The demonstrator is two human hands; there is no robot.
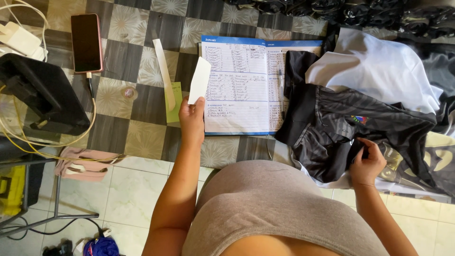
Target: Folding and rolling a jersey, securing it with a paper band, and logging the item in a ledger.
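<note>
1. I'm looking down on a table (142,137) covered in a grey-and-cream checked floral cloth, with pale floor tiles (137,189) below its near edge.
2. Much is hard to make out: the handwriting in the open planner (241,90) is too small to tell, the dark bundles (379,14) along the 12 to 1 o'clock edge are cut off by the frame, and the person's torso hides the near table edge at 6 o'clock.
3. My left hand (192,121) pinches a blank white paper slip (199,80) between thumb and fingers, held upright over the planner's left margin, near centre.
4. My right hand (366,163), at 4 o'clock, is closed on a fold of the black jersey (332,128); its fingertips are buried in the fabric.
5. A white garment (379,66) lies above the jersey, partly tucked under it.
6. A pen (281,90) lies along the planner's centre fold.
7. At 10 o'clock a dark-screened phone (86,42) is plugged into a cable; a black device (42,95) below it is cut off by the left edge.
8. A long white strip (164,71) and a green sticky note (175,102) lie left of the slip.
</note>
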